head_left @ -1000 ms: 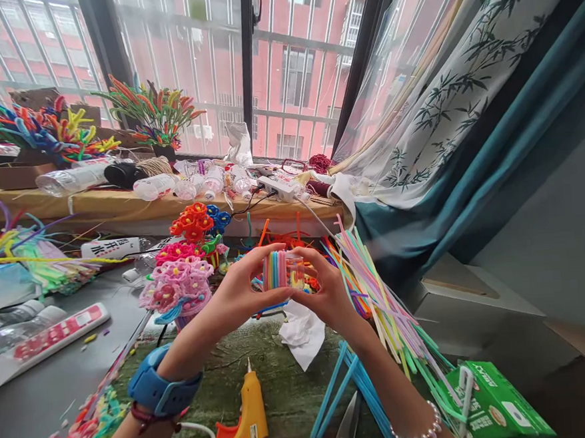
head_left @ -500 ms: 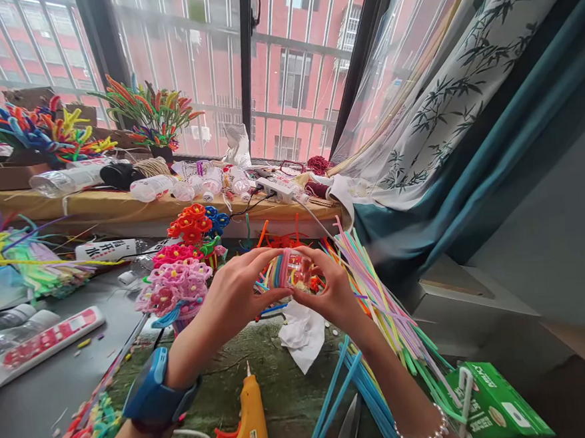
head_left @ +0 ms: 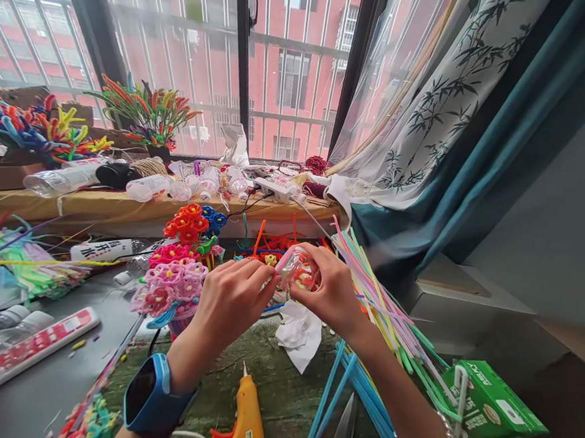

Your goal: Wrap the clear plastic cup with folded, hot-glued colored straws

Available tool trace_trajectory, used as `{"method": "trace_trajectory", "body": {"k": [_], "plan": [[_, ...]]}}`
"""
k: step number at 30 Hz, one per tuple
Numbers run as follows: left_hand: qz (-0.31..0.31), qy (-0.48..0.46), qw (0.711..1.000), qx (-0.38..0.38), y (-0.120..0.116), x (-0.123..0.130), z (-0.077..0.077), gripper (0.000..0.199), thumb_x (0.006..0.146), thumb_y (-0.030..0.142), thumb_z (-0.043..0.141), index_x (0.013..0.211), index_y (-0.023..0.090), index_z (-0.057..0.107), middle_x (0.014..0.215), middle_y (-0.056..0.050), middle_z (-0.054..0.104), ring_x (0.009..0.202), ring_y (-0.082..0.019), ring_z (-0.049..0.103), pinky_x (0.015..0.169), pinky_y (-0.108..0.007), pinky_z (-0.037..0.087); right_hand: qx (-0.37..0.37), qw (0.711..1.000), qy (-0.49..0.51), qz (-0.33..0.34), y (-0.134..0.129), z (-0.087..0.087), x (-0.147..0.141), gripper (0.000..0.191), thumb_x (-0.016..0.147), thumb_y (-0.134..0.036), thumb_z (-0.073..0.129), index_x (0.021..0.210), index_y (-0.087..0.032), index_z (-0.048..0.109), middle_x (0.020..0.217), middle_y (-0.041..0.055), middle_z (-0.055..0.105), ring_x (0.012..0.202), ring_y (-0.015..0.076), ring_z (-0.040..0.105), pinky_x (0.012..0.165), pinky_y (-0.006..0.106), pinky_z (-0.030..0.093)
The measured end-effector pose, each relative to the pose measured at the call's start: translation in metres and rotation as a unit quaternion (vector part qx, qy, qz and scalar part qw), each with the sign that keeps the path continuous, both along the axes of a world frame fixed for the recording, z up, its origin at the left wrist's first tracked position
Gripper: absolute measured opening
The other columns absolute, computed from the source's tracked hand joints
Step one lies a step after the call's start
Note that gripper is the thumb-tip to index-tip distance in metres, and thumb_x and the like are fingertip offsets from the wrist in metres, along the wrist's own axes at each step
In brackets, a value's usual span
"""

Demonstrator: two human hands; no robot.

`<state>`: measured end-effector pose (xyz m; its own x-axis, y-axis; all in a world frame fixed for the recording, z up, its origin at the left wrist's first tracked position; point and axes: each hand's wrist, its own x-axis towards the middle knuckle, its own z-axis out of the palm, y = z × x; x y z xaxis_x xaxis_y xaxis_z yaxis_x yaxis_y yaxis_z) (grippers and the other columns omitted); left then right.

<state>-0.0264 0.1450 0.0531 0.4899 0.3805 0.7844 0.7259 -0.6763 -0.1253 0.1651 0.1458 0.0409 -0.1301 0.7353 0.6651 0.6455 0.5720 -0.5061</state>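
Note:
A clear plastic bottle piece (head_left: pixel 299 272) is held up over the middle of the table between my two hands. My right hand (head_left: pixel 327 283) curls around its clear end, thumb below and fingers above. At the other end, my left hand (head_left: pixel 240 289) has its fingertips pinched at the rim, where a pink fuzzy stem (head_left: pixel 284 262) runs along the edge. My left fingers hide most of the wrapped part. Below lies a crumpled white tissue (head_left: pixel 299 335). A yellow hot glue gun (head_left: pixel 246 409) with a red light on rests closer to me.
Pipe-cleaner flowers (head_left: pixel 172 287) stand left of my hands. Loose pipe cleaners (head_left: pixel 378 293) and blue stems (head_left: pixel 362 387) lie to the right, near scissors (head_left: pixel 344 429) and a green box (head_left: pixel 495 401). Plastic bottles (head_left: pixel 150 187) and a power strip (head_left: pixel 273 190) line the sill.
The bottle piece has turned, so its clear end faces me more and the coloured stripes are hidden. My left fingers have moved from around it to a pinch at its rim.

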Motion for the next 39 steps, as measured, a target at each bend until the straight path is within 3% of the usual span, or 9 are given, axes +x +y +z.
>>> {"method": "trace_trajectory", "body": {"k": [5, 11, 17, 21, 29, 36, 39], "plan": [[0.033, -0.021, 0.999, -0.038, -0.002, 0.001, 0.000, 0.023, 0.092, 0.029, 0.056, 0.076, 0.019, 0.068, 0.070, -0.002, 0.072, 0.066, -0.016, 0.068, 0.064, -0.025, 0.048, 0.004, 1.000, -0.008, -0.030, -0.003, 0.002, -0.002, 0.052, 0.071, -0.026, 0.069, 0.121, -0.016, 0.058, 0.098, 0.0079, 0.065, 0.082, 0.0238, 0.064, 0.074, 0.035, 0.053], [0.015, -0.019, 0.996, -0.088, -0.002, -0.001, 0.001, 0.021, 0.088, 0.040, 0.064, 0.085, 0.020, 0.070, 0.077, -0.001, 0.075, 0.065, -0.018, 0.069, 0.061, -0.028, 0.046, 0.009, 0.999, -0.009, -0.044, -0.003, 0.005, -0.001, 0.050, 0.070, -0.026, 0.068, 0.119, -0.017, 0.060, 0.093, 0.0067, 0.064, 0.076, 0.0221, 0.063, 0.068, 0.032, 0.051], [0.015, -0.046, 0.995, -0.089, -0.004, 0.001, 0.002, 0.013, 0.090, 0.026, 0.060, 0.083, 0.019, 0.068, 0.079, 0.000, 0.076, 0.067, -0.018, 0.071, 0.064, -0.027, 0.047, 0.010, 0.998, -0.005, -0.056, -0.008, 0.009, -0.003, 0.049, 0.069, -0.026, 0.068, 0.117, -0.016, 0.062, 0.092, 0.0061, 0.064, 0.077, 0.0219, 0.061, 0.070, 0.032, 0.050], [-0.005, -0.072, 0.990, -0.119, -0.005, 0.000, 0.005, 0.014, 0.089, 0.029, 0.061, 0.083, 0.020, 0.069, 0.079, 0.000, 0.076, 0.068, -0.017, 0.071, 0.066, -0.027, 0.048, 0.018, 0.997, 0.001, -0.071, -0.011, 0.013, -0.003, 0.048, 0.068, -0.028, 0.069, 0.114, -0.016, 0.063, 0.087, 0.0047, 0.064, 0.071, 0.0201, 0.058, 0.066, 0.031, 0.049], [-0.071, -0.168, 0.964, -0.192, -0.009, -0.002, 0.018, 0.013, 0.085, 0.029, 0.066, 0.076, 0.019, 0.068, 0.070, 0.001, 0.073, 0.059, -0.011, 0.063, 0.059, -0.022, 0.046, 0.010, 0.999, 0.032, -0.015, -0.015, 0.017, -0.002, 0.049, 0.070, -0.030, 0.071, 0.116, -0.018, 0.063, 0.084, 0.0028, 0.062, 0.064, 0.0167, 0.052, 0.059, 0.029, 0.047], [-0.068, -0.174, 0.966, -0.178, -0.010, -0.001, 0.019, 0.024, 0.083, 0.038, 0.070, 0.072, 0.018, 0.062, 0.066, 0.003, 0.066, 0.056, -0.010, 0.055, 0.055, -0.022, 0.042, 0.002, 0.997, 0.073, 0.027, -0.019, 0.018, -0.005, 0.048, 0.070, -0.029, 0.072, 0.115, -0.019, 0.063, 0.074, -0.0006, 0.056, 0.061, 0.0148, 0.047, 0.055, 0.027, 0.043], [-0.079, -0.177, 0.966, -0.174, -0.011, -0.002, 0.019, 0.023, 0.082, 0.037, 0.072, 0.075, 0.018, 0.061, 0.072, 0.002, 0.066, 0.062, -0.012, 0.057, 0.059, -0.024, 0.042, -0.042, 0.989, 0.122, 0.066, -0.017, 0.017, -0.004, 0.050, 0.069, -0.029, 0.074, 0.116, -0.020, 0.063, 0.075, -0.0010, 0.056, 0.061, 0.0135, 0.046, 0.055, 0.026, 0.045]]}}
